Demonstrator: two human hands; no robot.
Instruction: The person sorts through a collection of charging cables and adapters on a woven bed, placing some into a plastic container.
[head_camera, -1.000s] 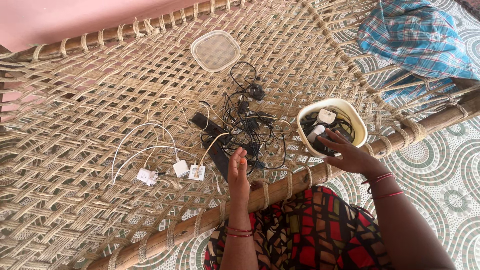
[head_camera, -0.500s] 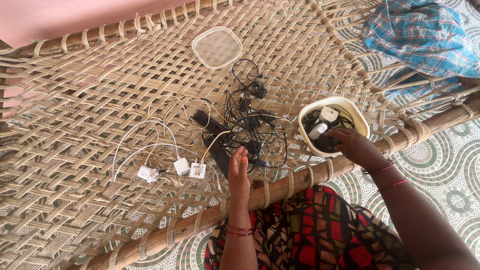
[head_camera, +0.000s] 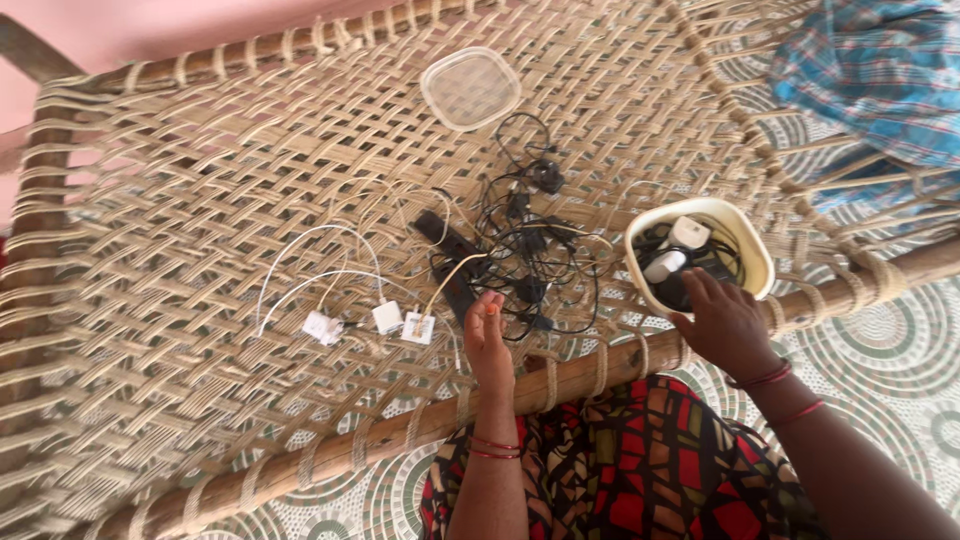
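My left hand (head_camera: 490, 340) lies edge-on on the woven rope cot (head_camera: 200, 200), its fingertips at the near side of a tangle of black cables and chargers (head_camera: 520, 250). Whether it pinches a cable is hidden. My right hand (head_camera: 725, 322) is on the near rim of a cream oval container (head_camera: 745, 235), fingers curled over the edge into it. Inside are white charger plugs (head_camera: 675, 250) and black cables. Three small white plugs with white cables (head_camera: 372, 320) lie left of my left hand.
A clear plastic lid (head_camera: 470, 88) lies farther back on the cot. The cot's wooden side rail (head_camera: 580, 375) runs just in front of my hands. A blue checked cloth (head_camera: 880, 80) lies at the far right. A patterned floor (head_camera: 900, 340) shows below.
Both hands stay almost where they were. My right hand has slid slightly toward the container's near rim, and my view has shifted a little.
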